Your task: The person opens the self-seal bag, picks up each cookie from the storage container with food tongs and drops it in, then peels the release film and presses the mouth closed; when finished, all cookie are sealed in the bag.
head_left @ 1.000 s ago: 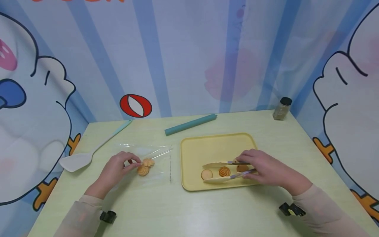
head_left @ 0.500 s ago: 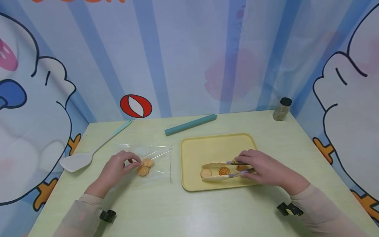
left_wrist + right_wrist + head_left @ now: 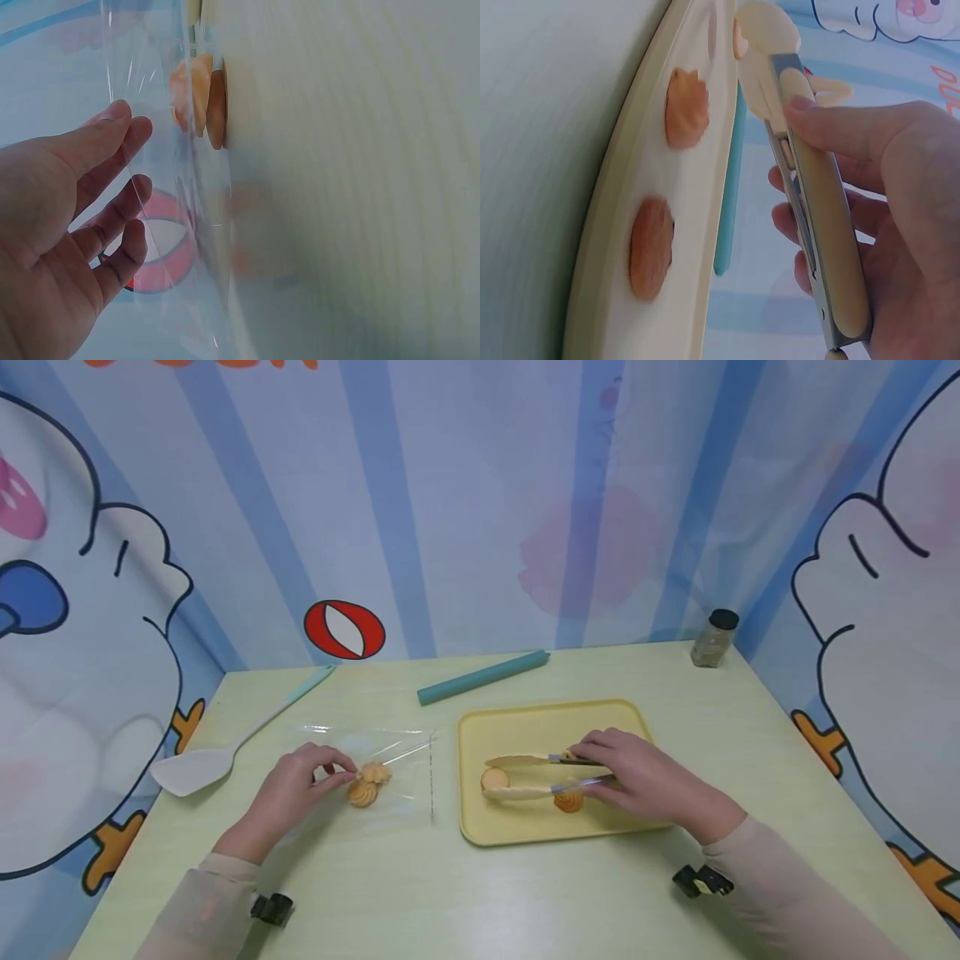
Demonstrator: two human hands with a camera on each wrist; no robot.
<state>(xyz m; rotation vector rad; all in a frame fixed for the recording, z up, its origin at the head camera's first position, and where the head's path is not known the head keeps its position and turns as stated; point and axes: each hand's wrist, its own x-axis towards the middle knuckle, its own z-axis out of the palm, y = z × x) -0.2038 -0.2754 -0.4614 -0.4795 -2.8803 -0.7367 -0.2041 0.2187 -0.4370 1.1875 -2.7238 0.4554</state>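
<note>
My right hand (image 3: 645, 777) grips a pair of tongs (image 3: 517, 761) over the yellow tray (image 3: 547, 731). A pale round cookie (image 3: 494, 778) is between the tongs' tips, raised off the tray in the right wrist view. Below the tongs lies a swirled cookie (image 3: 568, 802), and the right wrist view adds a browner cookie (image 3: 652, 247) that my hand hides from the head camera. With thumb and index finger, my left hand (image 3: 303, 783) pinches the edge of a clear plastic bag (image 3: 411, 789). Inside it are a flower-shaped cookie (image 3: 376, 772) and a ridged cookie (image 3: 363, 792).
A teal rolling pin (image 3: 483, 677) lies behind the tray. On the left is a white spatula (image 3: 193, 771) with a mint handle. A black-lidded jar (image 3: 712, 639) stands at the back right corner. Printed fabric walls border the table (image 3: 480, 902).
The right hand and tongs have moved left and up, and the pale round cookie has come along between the tips. The left hand has stayed on the bag's edge.
</note>
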